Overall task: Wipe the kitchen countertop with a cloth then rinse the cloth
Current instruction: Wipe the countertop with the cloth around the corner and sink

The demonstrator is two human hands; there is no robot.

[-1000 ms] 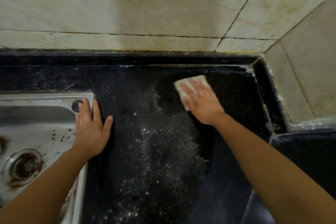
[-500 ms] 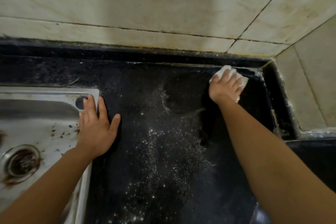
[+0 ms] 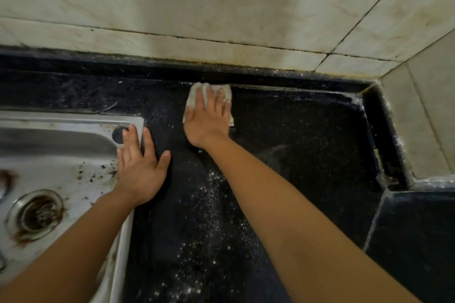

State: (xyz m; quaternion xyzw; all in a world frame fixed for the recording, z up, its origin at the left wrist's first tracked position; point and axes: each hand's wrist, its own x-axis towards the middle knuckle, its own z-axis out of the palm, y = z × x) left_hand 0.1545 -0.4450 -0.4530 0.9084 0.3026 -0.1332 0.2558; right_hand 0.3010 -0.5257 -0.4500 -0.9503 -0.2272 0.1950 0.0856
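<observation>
Cloth (image 3: 209,96) crumpled, pale, under flat open right hand (image 3: 205,119) on speckled black countertop (image 3: 307,142), left hand (image 3: 140,167) splayed

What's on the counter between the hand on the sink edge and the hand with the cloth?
In the head view, only bare dark countertop separates the left hand from the right hand pressing the cloth.

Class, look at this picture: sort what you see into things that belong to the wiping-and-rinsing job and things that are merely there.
Part of the job:
- cloth, pressed flat under the right hand
- countertop, black, speckled with white powder
- sink, for rinsing later

Merely there:
- left hand, resting on the sink's edge
- tiled wall
- drain, rust-stained
</observation>
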